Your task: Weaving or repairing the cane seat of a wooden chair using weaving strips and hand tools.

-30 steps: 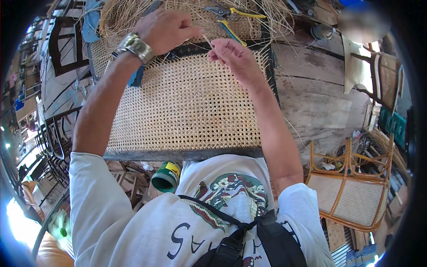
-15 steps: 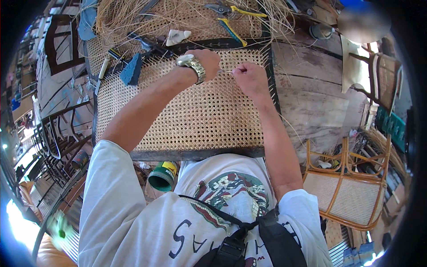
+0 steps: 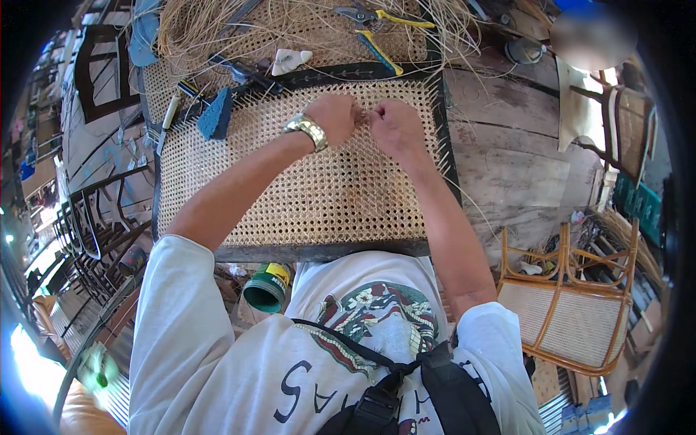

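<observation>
A woven cane panel (image 3: pixel 290 199) in a dark wooden frame lies in front of me. My left hand (image 3: pixel 335 119), with a metal-banded watch at the wrist, is closed over the panel's far part. Close to its right, my right hand (image 3: pixel 399 129) is curled into a fist, knuckles up. A thin cane strand runs between the hands in the earlier picture; now the fingertips nearly meet and mostly hide it. Short cane ends (image 3: pixel 439 138) stick out along the right frame edge.
Beyond my hands lie yellow-handled pruning shears (image 3: pixel 378 52), a white lump (image 3: pixel 290 61), a dark hand tool (image 3: pixel 250 72), a blue wedge (image 3: pixel 214 116), a pale-handled knife (image 3: pixel 170 114) and loose cane strands (image 3: pixel 192 36). A green can (image 3: pixel 264 290) stands below; a rattan chair (image 3: pixel 562 312) is at right.
My hands have drawn closer together. The left wrist has turned and come down slightly, and the right hand has shifted a little left. The strand between them shows less.
</observation>
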A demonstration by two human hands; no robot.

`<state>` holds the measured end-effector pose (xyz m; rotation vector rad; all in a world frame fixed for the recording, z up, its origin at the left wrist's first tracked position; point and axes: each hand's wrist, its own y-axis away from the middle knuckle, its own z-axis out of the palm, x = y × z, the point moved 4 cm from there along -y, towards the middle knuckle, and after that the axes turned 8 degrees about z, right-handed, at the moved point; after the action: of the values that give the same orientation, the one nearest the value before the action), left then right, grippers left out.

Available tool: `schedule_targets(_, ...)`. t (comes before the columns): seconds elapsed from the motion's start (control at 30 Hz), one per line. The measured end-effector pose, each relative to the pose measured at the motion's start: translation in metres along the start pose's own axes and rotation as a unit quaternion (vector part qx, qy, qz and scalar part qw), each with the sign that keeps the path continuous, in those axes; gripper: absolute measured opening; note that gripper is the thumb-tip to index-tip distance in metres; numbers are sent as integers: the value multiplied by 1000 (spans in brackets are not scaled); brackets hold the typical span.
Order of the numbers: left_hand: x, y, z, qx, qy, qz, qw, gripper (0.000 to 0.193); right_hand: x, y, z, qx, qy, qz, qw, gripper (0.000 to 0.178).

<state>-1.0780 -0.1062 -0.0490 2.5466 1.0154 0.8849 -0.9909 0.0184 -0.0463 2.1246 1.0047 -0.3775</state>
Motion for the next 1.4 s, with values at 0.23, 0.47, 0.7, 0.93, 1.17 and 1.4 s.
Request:
schedule_targets(0.23, -17, -25, -12, -171, 59, 23, 983, 67, -9, 15, 2, 76, 92, -40, 992, 14)
schedule_targets(0.47, -99, 0, -142, 22, -168, 29, 985, 52, -15, 19, 0, 142, 158, -109, 971, 10)
schedule_targets(0.7, -22, 29, -169, 54, -105, 35, 992, 55, -40, -9, -2, -144, -441, -10, 886, 25)
schedule_targets(0.93, -41, 9, -70, 3, 35, 94, 995, 35, 5, -15, -11, 15, -140, -71, 988, 23)
schedule_targets(1.17, -5, -8, -44, -122, -80, 50, 988, 26, 1, -3, -8, 60, -25, -49, 997, 20)
schedule_targets(1.4, 24, -18, -50, -147, -221, 56, 962, 25, 8, -3, -9, 89, -65, -23, 994, 19)
